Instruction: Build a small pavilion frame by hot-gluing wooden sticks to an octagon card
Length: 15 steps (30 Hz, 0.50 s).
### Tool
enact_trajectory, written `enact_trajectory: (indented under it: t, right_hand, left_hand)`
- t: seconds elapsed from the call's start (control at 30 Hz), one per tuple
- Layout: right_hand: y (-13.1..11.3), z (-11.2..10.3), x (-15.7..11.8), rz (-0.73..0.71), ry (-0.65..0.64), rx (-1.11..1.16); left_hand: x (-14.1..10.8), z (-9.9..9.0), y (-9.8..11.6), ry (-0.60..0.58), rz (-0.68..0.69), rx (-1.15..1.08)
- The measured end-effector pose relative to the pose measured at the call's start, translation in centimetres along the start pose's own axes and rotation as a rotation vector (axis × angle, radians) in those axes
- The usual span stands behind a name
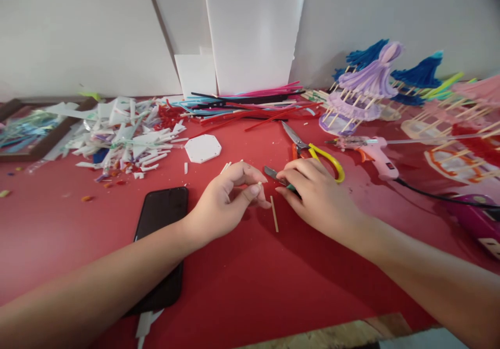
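My left hand [230, 198] is at the middle of the red table [219, 297], its thumb and fingers closed on small pale sticks whose ends show at the fingertips and behind the hand. Just right of it, my right hand [320, 192] is closed on a small cutter [271, 173] with a dark blade and a green part; the fingers hide most of it. Between the hands a short wooden stick [274, 214] lies on the table. A white octagonal plate [202, 148] with small holes near its edge lies beyond my left hand.
Scissors [299, 140] and a pink glue gun [377, 156] lie beyond my right hand. Purple tasselled model [367, 88] stands back right. White scraps [125, 135] and pipe cleaners [250, 107] lie behind. A black phone [162, 213] is partly under my left forearm.
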State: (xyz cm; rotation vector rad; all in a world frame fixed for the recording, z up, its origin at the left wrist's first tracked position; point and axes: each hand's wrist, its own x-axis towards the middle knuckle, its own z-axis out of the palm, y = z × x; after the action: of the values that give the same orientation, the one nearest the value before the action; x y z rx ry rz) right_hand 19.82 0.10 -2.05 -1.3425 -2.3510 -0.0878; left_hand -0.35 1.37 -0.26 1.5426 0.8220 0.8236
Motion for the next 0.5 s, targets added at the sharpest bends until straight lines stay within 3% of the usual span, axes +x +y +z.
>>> enact_trajectory:
  t: [0.1,0.2,0.3,0.5]
  right_hand:
    - [0.2,-0.9,0.2,-0.089,-0.021,0.086]
    - [0.4,-1.8,0.4,-0.187,-0.148,0.156]
    - [0.5,-2.1,0.5,-0.202,-0.232,0.136]
    - [0.4,-1.6,0.4,-0.208,-0.248,0.153]
  left_hand:
    - [0.2,-0.2,0.0,0.005,-0.003,-0.022]
    - [0.3,-0.3,-0.1,0.021,-0.085,-0.108]
    - [0.4,-0.3,-0.2,0.067,-0.149,-0.160]
    - [0.5,-0.1,0.1,0.098,-0.209,-0.189]
